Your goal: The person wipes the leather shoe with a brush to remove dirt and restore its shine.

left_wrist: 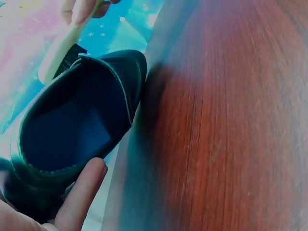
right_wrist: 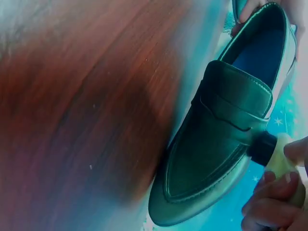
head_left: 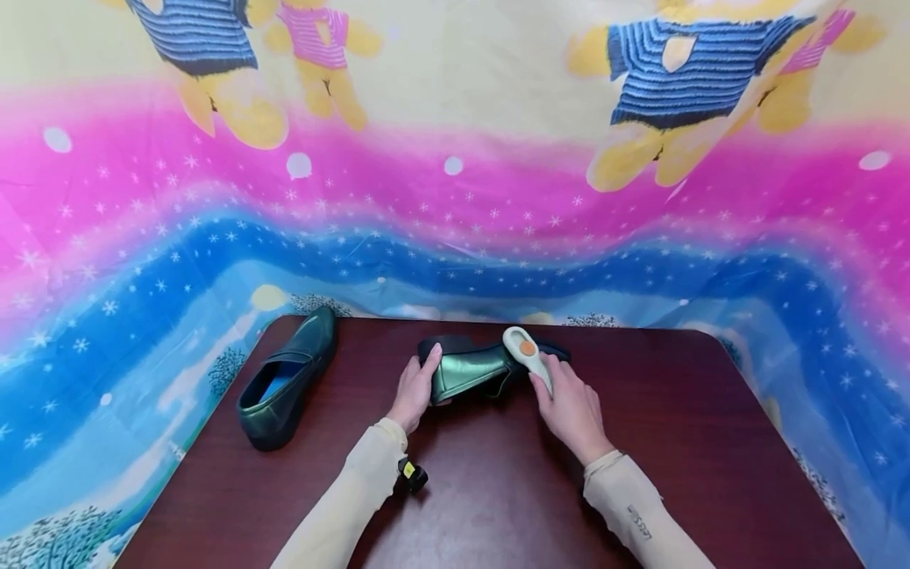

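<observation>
A dark green loafer [head_left: 469,373] lies tipped on its side over the table, its opening facing the person. My left hand [head_left: 414,389] grips it at the heel, with one finger [left_wrist: 84,192] along the rim of the opening in the left wrist view. In my right hand [head_left: 574,405] is a pale-handled shoe brush [head_left: 527,354] with an orange oval on its back. Its dark bristles [right_wrist: 263,148] touch the side of the loafer beside the strap in the right wrist view. The blue insole [left_wrist: 72,130] shows inside.
A second green loafer [head_left: 290,379] stands upright at the table's left side, toe pointing away. The dark red wooden table [head_left: 490,490] reaches back to a printed cloth [head_left: 441,197] with bears and snowflakes. A small black device with a yellow mark [head_left: 412,474] sits at the left wrist.
</observation>
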The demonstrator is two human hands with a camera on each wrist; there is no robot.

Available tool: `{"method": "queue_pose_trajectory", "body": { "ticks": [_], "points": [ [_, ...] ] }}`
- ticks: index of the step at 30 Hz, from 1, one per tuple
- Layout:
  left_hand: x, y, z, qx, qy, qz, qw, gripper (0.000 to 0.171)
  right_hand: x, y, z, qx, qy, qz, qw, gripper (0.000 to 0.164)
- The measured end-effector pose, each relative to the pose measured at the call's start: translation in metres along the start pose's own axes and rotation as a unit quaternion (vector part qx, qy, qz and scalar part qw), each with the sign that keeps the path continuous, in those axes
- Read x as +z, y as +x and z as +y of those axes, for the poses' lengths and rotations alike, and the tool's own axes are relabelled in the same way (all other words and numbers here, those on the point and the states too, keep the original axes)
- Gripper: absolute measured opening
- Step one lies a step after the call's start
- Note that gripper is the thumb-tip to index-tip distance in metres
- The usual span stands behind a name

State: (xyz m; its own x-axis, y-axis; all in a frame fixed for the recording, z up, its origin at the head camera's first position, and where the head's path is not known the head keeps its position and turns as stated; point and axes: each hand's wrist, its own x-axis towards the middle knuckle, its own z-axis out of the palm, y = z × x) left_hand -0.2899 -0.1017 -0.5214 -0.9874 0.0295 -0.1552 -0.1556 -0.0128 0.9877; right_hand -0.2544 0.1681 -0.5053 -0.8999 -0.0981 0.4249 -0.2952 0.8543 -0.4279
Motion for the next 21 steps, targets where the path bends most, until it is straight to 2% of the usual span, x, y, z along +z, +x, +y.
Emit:
{"method": "queue_pose_trajectory", "body": {
  "ticks": [2, 4, 8, 11, 13, 14, 17, 21],
  "points": [
    [0.001, 0.000, 0.001, -0.002, -0.003, 0.001, 1.0000, 0.084, 0.000, -0.001, -0.002, 0.002, 0.015, -0.004, 1.000, 0.042],
    [0.002, 0.000, 0.002, -0.007, -0.007, 0.003, 0.9999, 0.081, 0.002, -0.004, -0.008, -0.020, 0.035, -0.003, 0.999, 0.042],
    [0.001, 0.001, 0.005, -0.013, 0.001, 0.008, 0.9999, 0.084, 0.010, -0.010, -0.026, -0.132, 0.057, -0.015, 0.990, 0.043],
    [0.000, 0.000, 0.008, -0.010, 0.044, 0.024, 0.9987, 0.086, 0.016, -0.014, -0.037, -0.214, 0.033, -0.019, 0.976, 0.045],
    [-0.001, -0.001, 0.010, -0.011, 0.064, 0.030, 0.9974, 0.086, 0.019, -0.014, -0.042, -0.241, 0.010, -0.012, 0.970, 0.047],
    [-0.002, 0.000, 0.010, -0.014, 0.064, 0.031, 0.9974, 0.086, 0.020, -0.013, -0.043, -0.248, -0.001, -0.007, 0.969, 0.048],
    [-0.004, 0.002, 0.011, -0.025, 0.014, 0.015, 0.9995, 0.083, 0.022, -0.009, -0.037, -0.241, -0.021, 0.004, 0.970, 0.049],
    [-0.007, 0.004, 0.009, -0.038, -0.049, -0.006, 0.9981, 0.081, 0.017, -0.002, -0.013, -0.172, -0.046, 0.024, 0.984, 0.048]
  ]
}}
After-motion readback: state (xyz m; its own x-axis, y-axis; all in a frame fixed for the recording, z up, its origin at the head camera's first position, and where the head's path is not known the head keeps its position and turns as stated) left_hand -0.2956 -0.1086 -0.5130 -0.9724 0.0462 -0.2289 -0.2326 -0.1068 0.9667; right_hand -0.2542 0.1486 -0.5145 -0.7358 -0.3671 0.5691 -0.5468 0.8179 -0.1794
